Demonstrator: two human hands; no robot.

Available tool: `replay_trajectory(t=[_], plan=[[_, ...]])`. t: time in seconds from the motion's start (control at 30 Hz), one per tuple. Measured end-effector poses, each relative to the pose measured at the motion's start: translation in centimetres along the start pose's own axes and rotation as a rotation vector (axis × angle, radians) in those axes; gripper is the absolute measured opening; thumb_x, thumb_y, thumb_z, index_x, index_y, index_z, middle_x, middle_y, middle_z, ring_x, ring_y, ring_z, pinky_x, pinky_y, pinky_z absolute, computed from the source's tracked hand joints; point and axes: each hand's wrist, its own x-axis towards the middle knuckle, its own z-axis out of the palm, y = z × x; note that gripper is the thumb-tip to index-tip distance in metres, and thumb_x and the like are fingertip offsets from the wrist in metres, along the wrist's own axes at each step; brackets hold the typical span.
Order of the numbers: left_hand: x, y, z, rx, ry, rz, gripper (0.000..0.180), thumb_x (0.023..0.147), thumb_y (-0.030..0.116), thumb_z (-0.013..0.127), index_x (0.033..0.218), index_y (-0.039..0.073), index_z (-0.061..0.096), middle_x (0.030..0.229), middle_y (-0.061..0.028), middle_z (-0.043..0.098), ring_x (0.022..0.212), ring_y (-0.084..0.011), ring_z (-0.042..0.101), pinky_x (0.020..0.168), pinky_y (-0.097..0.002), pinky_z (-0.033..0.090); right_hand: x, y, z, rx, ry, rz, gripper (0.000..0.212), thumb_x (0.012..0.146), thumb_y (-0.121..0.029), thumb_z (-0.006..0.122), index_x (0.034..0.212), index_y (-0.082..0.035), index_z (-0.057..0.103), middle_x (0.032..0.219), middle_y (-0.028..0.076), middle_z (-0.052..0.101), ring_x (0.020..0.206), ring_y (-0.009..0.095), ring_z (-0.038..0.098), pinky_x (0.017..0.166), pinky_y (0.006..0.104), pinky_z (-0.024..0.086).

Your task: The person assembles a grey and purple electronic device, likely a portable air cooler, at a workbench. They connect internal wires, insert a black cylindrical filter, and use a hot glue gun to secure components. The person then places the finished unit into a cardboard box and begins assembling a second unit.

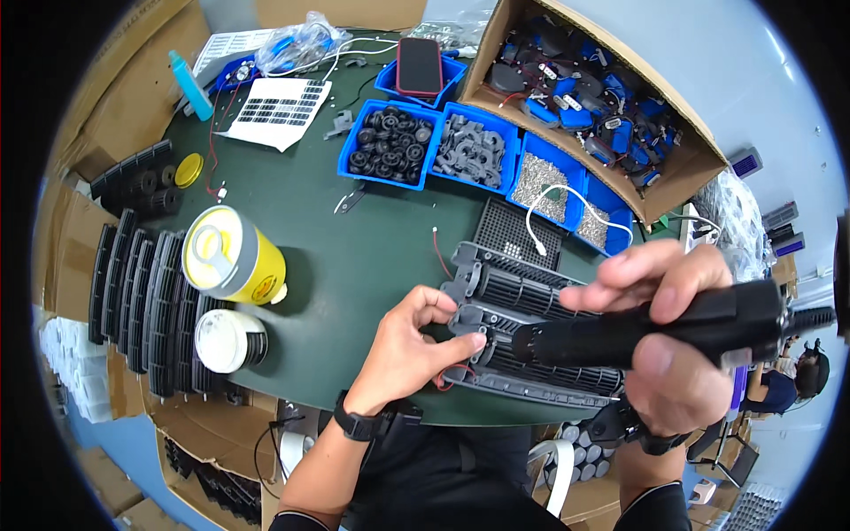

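Note:
My right hand (682,345) is wrapped round a black electric screwdriver (611,332), which lies nearly level over the work and points left. Beneath it are grey plastic housings (531,387) fitted with dark ribbed rollers (518,292). My left hand (407,350) grips the left end of the nearer housing, thumb and fingers round its end piece. A thin red wire (452,376) loops out beside the thumb. The screwdriver hides part of the rollers, and its tip is hard to make out against them.
Blue bins hold black wheels (390,142), grey parts (471,150) and screws (542,186). Behind them stands a cardboard box (655,190) of blue-wrapped components. Leftward are a yellow canister (235,257), a white jar (228,341) and stacked ribbed rollers (159,310). A white cable (536,226) crosses a black grid tray (505,232).

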Motion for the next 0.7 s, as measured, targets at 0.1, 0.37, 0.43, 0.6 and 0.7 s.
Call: replay_trajectory(t=[0.1,0.37,0.43,0.6,0.7], plan=[[0.1,-0.2,-0.1,-0.026,-0.018,0.021,0.051,0.086,0.015,0.091,0.118,-0.004,0.056,0.107,-0.0153,0.071,0.067,-0.0122,0.071,0.045,-0.0252,0.053,-1.0,0.1,1.3,-0.002,-0.041,0.037,0.028,0.081,0.005,0.068,0.102,0.0,0.052,0.12,0.03,0.062,0.112,0.04,0.073,0.105,0.0623,0.058],[-0.2,0.6,0.0,-0.018,-0.019,-0.032,0.047,0.087,0.013,0.09,0.117,0.002,0.057,0.1,-0.0092,0.074,0.076,-0.008,0.068,0.049,-0.0237,0.052,-1.5,1.2,2.2,-0.046,-0.088,0.032,0.028,0.083,0.011,0.068,0.105,0.001,0.053,0.122,0.031,0.063,0.114,0.039,0.073,0.105,0.0594,0.059],[-0.2,0.6,0.0,-0.006,-0.019,-0.033,0.046,0.087,0.013,0.09,0.117,0.002,0.057,0.101,-0.0094,0.074,0.076,-0.0079,0.068,0.049,-0.0236,0.052,-1.5,1.5,2.3,-0.047,-0.088,0.039,0.028,0.083,0.012,0.068,0.105,0.001,0.053,0.122,0.031,0.064,0.113,0.039,0.074,0.104,0.0577,0.06],[-0.2,0.7,0.0,-0.005,-0.03,-0.023,0.045,0.087,0.011,0.088,0.117,0.001,0.057,0.103,-0.011,0.075,0.076,-0.0088,0.07,0.049,-0.0237,0.054,-1.6,2.4,2.3,-0.006,-0.12,0.081,0.029,0.084,0.014,0.073,0.104,-0.001,0.058,0.124,0.026,0.067,0.119,0.031,0.071,0.104,0.0451,0.059],[-0.2,0.4,-0.2,-0.006,-0.027,-0.025,0.05,0.086,0.015,0.09,0.12,-0.003,0.057,0.111,-0.0166,0.072,0.074,-0.013,0.073,0.048,-0.0258,0.056,-1.4,2.2,2.8,-0.007,-0.135,0.11,0.029,0.084,0.016,0.072,0.103,-0.001,0.058,0.125,0.026,0.067,0.122,0.032,0.07,0.104,0.0441,0.059]])
